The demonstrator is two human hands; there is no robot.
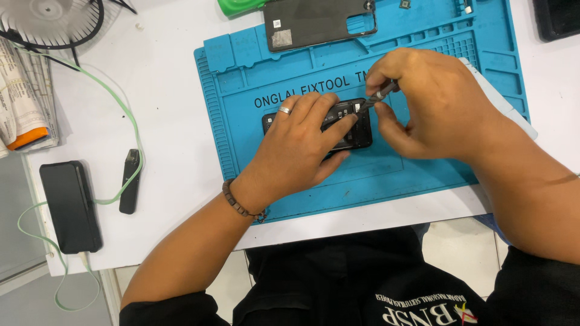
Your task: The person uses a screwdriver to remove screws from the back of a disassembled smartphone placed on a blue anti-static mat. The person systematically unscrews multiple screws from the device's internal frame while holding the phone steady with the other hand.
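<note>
View: single head-worn camera, no second view to share ground with.
Position: above the white table (169,121), at the person's own seat.
Facing: steeply downward and forward, over the lap.
Nearness: close; forearms fill the lower frame.
Centre: blue mat (386,175).
Cut off: mat's far edge, fan (51,21).

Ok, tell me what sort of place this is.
Most likely a phone repair bench. A blue repair mat with small parts compartments covers the white table; the left hand steadies an opened phone while the right hand works a thin tool into it. A removed back cover lies above.
</note>
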